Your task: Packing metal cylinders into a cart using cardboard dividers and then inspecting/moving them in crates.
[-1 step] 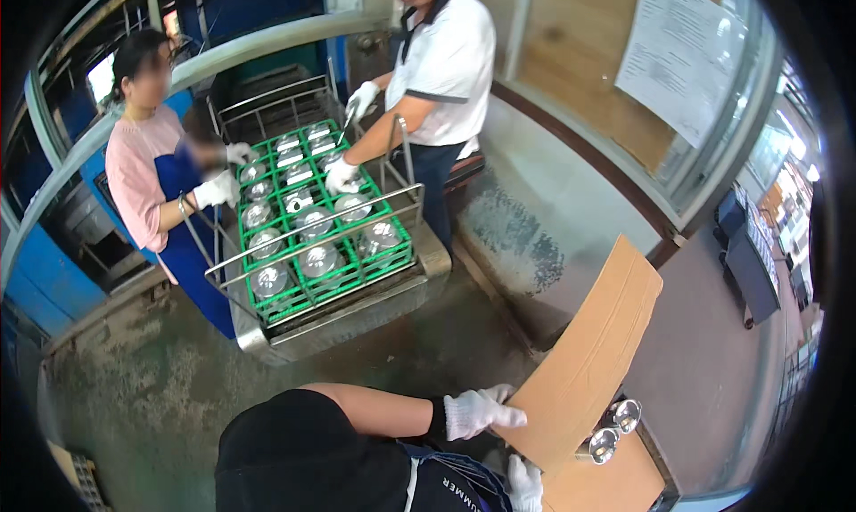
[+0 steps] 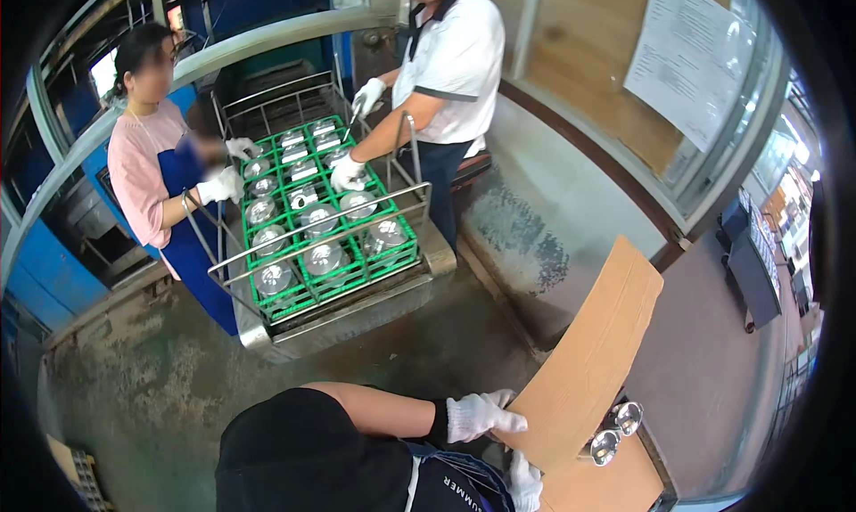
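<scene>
Cardboard sheet (image 2: 588, 369) is leaning tilted at the near right over shiny metal cups (image 2: 615, 432), a capped co-worker's gloved hand (image 2: 481, 416) closing on its lower edge and seemingly lifting it, which is calling for a steady two-handed hold, while the wearer's own hands are showing nowhere and, farther off, two people are reaching into green crates (image 2: 312, 236).

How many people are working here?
3: one in pink left of the cart, one in a white shirt at its far right, one in a black cap at the bottom, holding cardboard. Others may be hidden.
</scene>
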Demonstrator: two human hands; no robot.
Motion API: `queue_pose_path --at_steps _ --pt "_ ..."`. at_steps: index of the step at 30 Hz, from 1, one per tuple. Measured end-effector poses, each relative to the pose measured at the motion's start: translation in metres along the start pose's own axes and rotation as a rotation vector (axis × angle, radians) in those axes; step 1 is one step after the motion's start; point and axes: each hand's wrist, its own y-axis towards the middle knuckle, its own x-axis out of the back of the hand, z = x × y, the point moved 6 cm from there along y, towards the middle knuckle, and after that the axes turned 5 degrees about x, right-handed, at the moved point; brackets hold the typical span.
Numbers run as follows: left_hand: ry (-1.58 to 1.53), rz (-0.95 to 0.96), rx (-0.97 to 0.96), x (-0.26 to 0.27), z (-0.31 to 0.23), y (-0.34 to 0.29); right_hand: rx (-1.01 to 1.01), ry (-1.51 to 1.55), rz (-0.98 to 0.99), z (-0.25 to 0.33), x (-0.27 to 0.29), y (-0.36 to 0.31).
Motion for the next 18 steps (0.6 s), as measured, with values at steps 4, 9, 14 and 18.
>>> queue_pose_path --at_steps 4,9,14,18 --pt "0.125 0.048 0.259 0.013 -0.014 -0.035 -0.039 0.379 -0.243 0.008 -0.024 0.029" --pt "0.321 0.125 0.29 0.025 0.003 -0.032 -0.085 0.855 -0.436 0.034 -0.005 0.023" --pt "0.187 0.143 0.328 -0.009 -0.006 -0.008 0.047 1.257 -0.368 0.025 0.034 -0.006" --pt "0.27 0.019 0.338 -0.011 -0.006 0.014 0.017 1.495 -0.496 -0.03 0.063 -0.064"
